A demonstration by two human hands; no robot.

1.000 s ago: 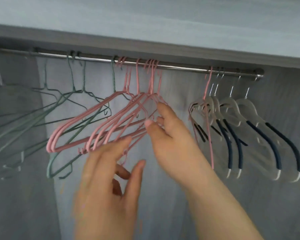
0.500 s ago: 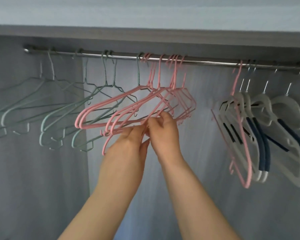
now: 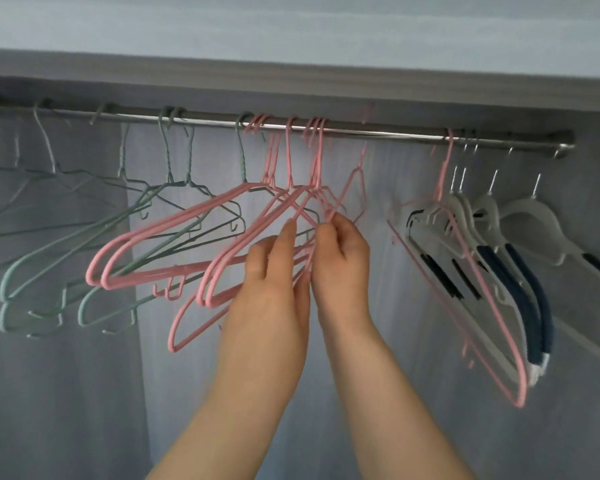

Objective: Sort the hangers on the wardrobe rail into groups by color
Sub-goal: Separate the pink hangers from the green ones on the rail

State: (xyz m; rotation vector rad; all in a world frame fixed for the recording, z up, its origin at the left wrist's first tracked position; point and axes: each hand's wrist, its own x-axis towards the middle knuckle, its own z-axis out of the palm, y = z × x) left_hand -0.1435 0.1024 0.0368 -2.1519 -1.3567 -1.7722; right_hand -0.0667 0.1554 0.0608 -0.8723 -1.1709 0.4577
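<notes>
Both hands have risen: left hand (image 3: 274,268) and right hand (image 3: 340,251) pinch pink hangers (image 3: 174,233) beneath the rail (image 3: 388,132).

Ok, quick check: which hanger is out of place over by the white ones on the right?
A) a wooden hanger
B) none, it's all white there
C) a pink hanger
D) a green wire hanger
C: one pink hanger hangs from the rail at the left edge of the white hangers, apart from the pink group.
</notes>
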